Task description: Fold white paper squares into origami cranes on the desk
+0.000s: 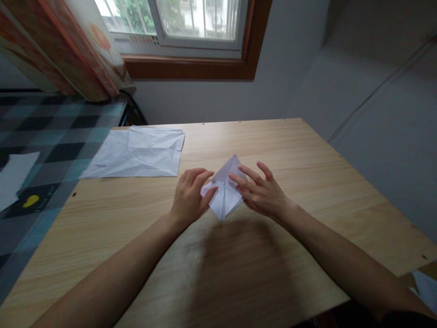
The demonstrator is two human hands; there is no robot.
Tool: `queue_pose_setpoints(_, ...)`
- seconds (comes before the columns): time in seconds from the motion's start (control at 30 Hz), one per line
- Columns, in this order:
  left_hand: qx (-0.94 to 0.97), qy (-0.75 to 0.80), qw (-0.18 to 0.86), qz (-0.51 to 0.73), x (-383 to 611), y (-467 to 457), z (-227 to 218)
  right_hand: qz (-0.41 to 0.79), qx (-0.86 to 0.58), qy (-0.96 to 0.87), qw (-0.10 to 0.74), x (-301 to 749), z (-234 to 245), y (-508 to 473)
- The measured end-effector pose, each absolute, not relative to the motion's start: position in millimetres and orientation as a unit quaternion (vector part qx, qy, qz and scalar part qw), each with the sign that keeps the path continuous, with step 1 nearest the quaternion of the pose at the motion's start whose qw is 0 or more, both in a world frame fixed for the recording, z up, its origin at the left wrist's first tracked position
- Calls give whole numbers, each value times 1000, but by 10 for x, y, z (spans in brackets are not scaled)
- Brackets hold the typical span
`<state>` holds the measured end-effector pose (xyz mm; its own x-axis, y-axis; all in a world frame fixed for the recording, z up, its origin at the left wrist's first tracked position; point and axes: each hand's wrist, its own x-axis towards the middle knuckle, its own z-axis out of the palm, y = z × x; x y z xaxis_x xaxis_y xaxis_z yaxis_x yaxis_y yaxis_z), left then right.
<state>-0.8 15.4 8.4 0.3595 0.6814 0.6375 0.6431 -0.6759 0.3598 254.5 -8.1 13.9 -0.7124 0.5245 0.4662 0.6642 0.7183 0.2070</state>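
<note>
A small folded white paper, diamond-shaped with a centre crease, lies on the wooden table in front of me. My left hand has its fingers curled over the paper's left corner and presses on it. On the right side my right hand rests with fingers stretched out flat, their tips on the paper's right flap. Both forearms reach in from the near edge.
A stack of creased white paper sheets lies at the table's far left. Left of the table is a bed with a checked cover, a white sheet on it. A curtain and window are behind; a grey wall at right.
</note>
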Motion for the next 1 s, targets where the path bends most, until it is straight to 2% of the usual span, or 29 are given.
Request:
queue_pose_setpoints(0.1, 879, 303, 22, 367, -9, 105, 121, -117, -334, -912, 207, 2499, 110, -124)
queue_pose_setpoints(0.23, 944, 198, 84, 249, -1, 118, 142, -138, -317, -913, 217, 2420, 87, -148)
queue_pose_setpoints(0.4, 948, 204, 89, 227, 9, 146, 112, -208, -291, -911, 206, 2408, 118, -139)
queue_pose_setpoints(0.67, 942, 220, 100, 231, 28, 128, 104, -117, -338, -911, 203, 2488, 148, -142)
queue_pose_setpoints(0.83, 940, 244, 94, 221, 31, 131, 89, -152, -360, -894, 220, 2340, 33, -114)
queue_pose_setpoints(1.0, 943, 237, 71, 222, 31, 126, 78, -105, -461, -846, 244, 2283, -14, -91)
